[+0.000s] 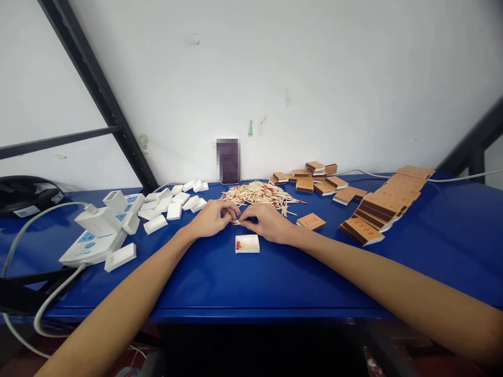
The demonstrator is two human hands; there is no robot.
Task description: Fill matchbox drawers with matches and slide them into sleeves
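My left hand and my right hand meet at the front of a loose heap of red-tipped matches. Between their bent fingertips is a small bunch of matches, pinched from both sides; how many is hidden. Just below the hands lies a white matchbox tray, open side up, with several matches in it, red heads to the left. A closed brown matchbox rests beside my right wrist.
White matchbox trays are piled to the left, near a power strip with plugs and cables. Brown matchboxes lie in rows and stacks to the right. A dark pixelated rectangle stands against the wall behind the blue table.
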